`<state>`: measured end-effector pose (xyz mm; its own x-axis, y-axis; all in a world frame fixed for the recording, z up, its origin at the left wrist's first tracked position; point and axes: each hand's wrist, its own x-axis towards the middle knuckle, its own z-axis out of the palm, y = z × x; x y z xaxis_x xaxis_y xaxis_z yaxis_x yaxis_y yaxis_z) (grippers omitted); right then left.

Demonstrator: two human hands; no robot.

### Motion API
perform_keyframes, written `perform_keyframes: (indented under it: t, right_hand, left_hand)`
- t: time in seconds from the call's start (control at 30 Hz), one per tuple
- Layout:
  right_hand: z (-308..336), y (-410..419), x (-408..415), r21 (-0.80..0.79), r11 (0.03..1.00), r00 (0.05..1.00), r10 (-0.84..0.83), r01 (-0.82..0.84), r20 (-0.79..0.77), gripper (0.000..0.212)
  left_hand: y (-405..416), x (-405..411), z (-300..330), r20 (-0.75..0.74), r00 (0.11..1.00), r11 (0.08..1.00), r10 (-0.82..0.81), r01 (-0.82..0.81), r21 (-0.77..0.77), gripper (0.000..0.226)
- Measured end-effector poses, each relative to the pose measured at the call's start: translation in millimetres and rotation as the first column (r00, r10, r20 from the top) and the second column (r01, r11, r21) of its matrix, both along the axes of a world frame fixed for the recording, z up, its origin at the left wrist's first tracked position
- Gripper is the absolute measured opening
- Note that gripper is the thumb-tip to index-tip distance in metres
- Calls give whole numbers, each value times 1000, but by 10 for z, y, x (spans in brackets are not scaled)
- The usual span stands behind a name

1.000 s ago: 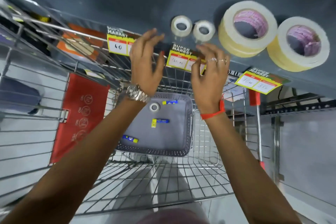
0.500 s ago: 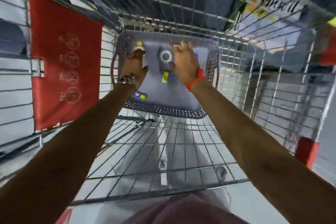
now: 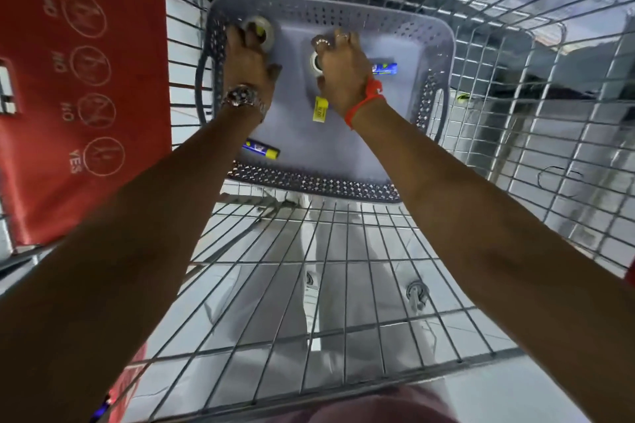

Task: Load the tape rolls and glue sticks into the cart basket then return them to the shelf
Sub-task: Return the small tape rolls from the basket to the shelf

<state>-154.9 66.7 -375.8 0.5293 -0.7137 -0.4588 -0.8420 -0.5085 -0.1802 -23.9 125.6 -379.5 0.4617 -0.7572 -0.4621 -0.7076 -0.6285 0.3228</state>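
Lower hands (tape rolls half-hidden)

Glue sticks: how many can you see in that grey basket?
3. One lies near the left forearm, one juts out right of the right hand, and one shows its yellow end below that hand. Hands may hide more.

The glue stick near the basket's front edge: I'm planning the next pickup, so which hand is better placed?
Left, probably. The glue stick lies beside the left forearm, below the left hand.
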Motion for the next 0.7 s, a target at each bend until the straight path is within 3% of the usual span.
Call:
perform_keyframes:
  t: [0.27,0.53,0.7]
  right_hand:
    - [111,96,-16,20,998,997,-56,56,44,53]
    - [606,177,-143,-9,988,967,-148,153,209,53]
    - [1050,280,-182,-66,960,889,-225,272,398,44]
  left_hand:
    - [-67,30,75,75,986,986,-147,152,-64,48]
    - [99,-26,484,12,984,961,-180,178,-210,73]
    - [266,-179,904,-22,961,909,-277,254,-330,48]
